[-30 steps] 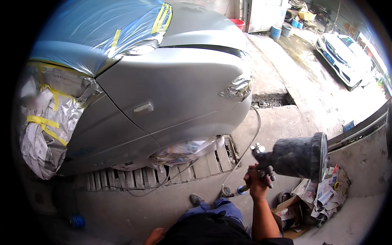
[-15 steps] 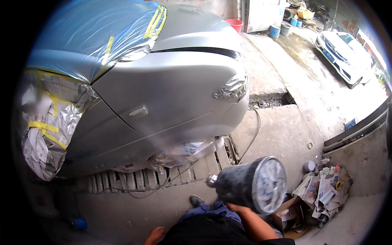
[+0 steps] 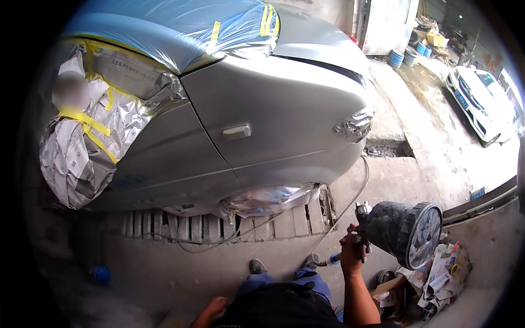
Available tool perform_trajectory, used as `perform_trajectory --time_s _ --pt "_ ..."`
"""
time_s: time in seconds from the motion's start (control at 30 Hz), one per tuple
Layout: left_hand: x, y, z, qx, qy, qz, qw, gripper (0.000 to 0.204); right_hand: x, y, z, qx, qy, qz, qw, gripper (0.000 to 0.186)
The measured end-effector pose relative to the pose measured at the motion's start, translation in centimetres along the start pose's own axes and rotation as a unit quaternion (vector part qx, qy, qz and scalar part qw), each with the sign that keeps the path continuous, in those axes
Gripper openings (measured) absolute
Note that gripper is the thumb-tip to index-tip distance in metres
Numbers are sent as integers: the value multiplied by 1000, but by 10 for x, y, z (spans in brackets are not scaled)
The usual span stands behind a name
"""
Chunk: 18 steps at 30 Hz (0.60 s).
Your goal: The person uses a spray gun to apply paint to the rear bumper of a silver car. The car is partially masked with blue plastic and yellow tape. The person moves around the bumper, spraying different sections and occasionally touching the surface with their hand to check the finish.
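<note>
My right hand point(image 3: 351, 252) is wrapped round the handle of a spray gun point(image 3: 363, 217), raised to the right of my body. On top of the gun sits a dark, paint-smeared cup point(image 3: 406, 232) with a translucent end. A hose with a blue fitting point(image 3: 334, 258) joins the gun near my wrist. My left hand point(image 3: 218, 305) hangs low by my waist, fingers curled, with nothing seen in it. In front of me stands a silver car; its front fender point(image 3: 279, 117) is bare, with a small side lamp point(image 3: 237, 132). The gun is apart from the car.
Blue plastic film point(image 3: 164, 27) covers the windshield area; taped paper and foil wrap the mirror point(image 3: 82, 147). Foil covers the headlight point(image 3: 355, 124). Slats point(image 3: 262, 227) and an air hose point(image 3: 355, 199) lie on the floor. Scrap paper point(image 3: 440, 276) heaps at right; a white car point(image 3: 481, 104) stands beyond.
My right hand has lifted and turned the spray gun farther right, so its handle and hose fitting now show. The view has shifted, placing the car farther right. My left hand stays low.
</note>
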<state>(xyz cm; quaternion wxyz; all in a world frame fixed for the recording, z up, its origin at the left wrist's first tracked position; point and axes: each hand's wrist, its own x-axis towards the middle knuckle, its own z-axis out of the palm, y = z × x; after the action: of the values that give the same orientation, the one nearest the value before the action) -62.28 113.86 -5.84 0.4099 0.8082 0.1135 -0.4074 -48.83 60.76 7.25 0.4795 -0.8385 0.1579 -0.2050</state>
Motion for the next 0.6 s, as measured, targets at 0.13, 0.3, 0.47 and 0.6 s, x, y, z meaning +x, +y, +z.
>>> perform_trajectory --time_s 0.13,0.3,0.47,0.6 --pt "20 -95 -42 92 -12 104 990 23 -29 -64 57 152 -26 -38 987 4" --pt "34 -115 -101 138 -35 126 982 19 -98 -86 107 152 -151 -15 977 10" --pt "51 -158 -155 366 -43 343 864 20 -114 -101 110 174 -113 36 978 18" --pt "63 -170 -157 -266 -73 -125 953 21 -114 -113 85 334 35 149 930 25"
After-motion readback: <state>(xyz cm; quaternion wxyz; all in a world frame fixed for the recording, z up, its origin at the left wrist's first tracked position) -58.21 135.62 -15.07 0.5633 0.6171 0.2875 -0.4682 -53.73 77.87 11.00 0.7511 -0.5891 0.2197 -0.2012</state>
